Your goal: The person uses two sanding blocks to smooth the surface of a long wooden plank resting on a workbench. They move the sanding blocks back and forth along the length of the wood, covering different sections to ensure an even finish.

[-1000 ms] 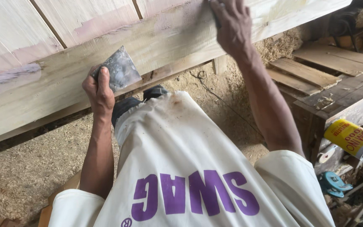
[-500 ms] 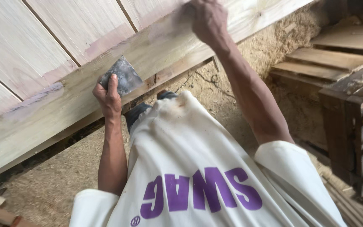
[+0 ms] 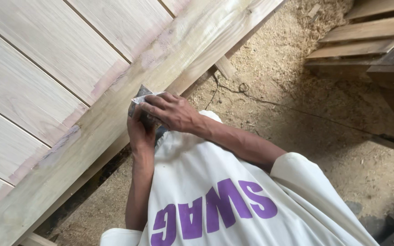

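We had both hands together just above the chest, at the lower edge of the wooden panel [image 3: 92, 91]. The left hand [image 3: 140, 132] gripped the putty scraper [image 3: 138, 101] from below, its fingers curled tight round the handle end, so that only the grey, smeared blade tip showed above the knuckles. The right hand [image 3: 172, 111] lay across the top of the scraper, fingers [image 3: 153, 101] stretched out fairly flat and close together and touching the blade; we could not tell whether they pinched it or merely rested on it. The scraper itself sat right against the broad diagonal frame board [image 3: 197, 41] of the panel, the blade tip touching or just clear of the wood, which we could not make out. Pale pinkish filler patches [image 3: 110, 79] ran along the seams where the thinner planks met that board. Beneath us the floor [image 3: 297, 118] was thick with sawdust, and a thin dark cord [image 3: 261, 102] trailed across it. Rough planks [image 3: 356, 41] were stacked at the upper right, well apart from the hands. Our white shirt [image 3: 206, 173] with purple lettering filled the lower middle of the view.
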